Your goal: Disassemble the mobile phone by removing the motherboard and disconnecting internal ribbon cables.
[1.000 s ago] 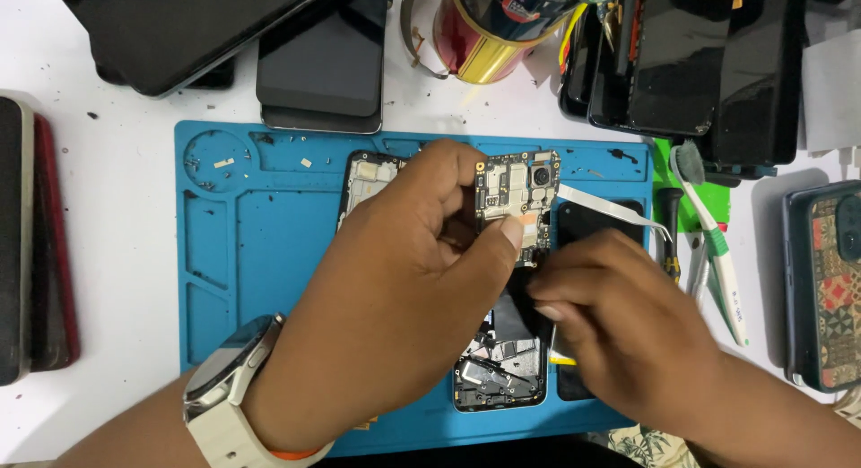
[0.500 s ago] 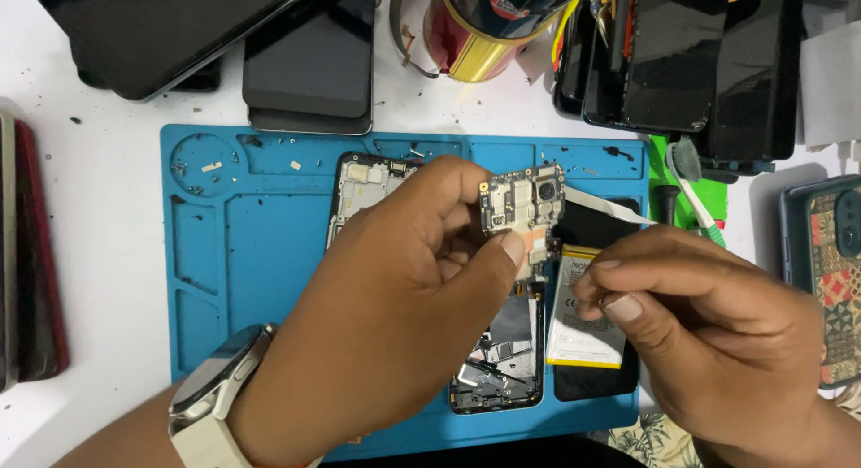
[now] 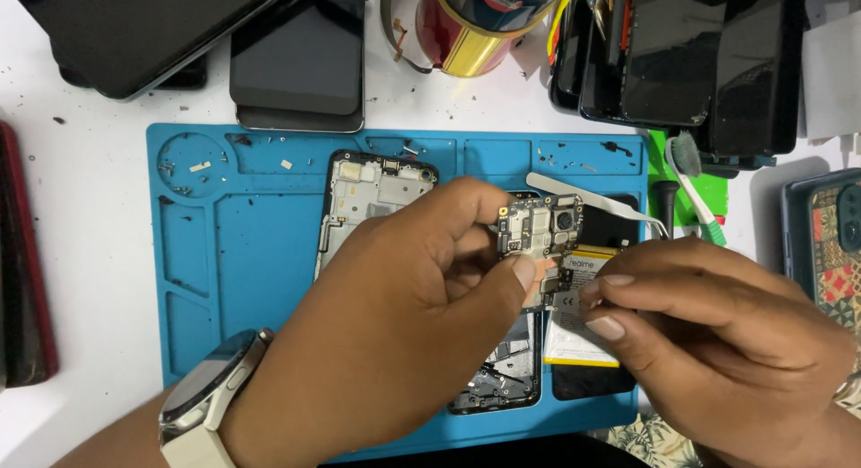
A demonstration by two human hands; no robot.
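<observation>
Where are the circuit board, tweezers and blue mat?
circuit board [image 3: 538, 228], head view, middle of its component side.
tweezers [image 3: 592, 197], head view, mid-blade.
blue mat [image 3: 242, 280], head view, bare left compartment.

— What's on the white worktop [image 3: 90, 181]?
— A blue repair mat [image 3: 242, 280] in the middle, dark phones [image 3: 296, 65] stacked above it, a gold-and-red tape roll [image 3: 466, 38], more black screens [image 3: 682, 56] at right, a patterned phone case [image 3: 834, 244].

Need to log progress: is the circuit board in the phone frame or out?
Out. The left hand holds the circuit board above the opened phone frame.
</observation>
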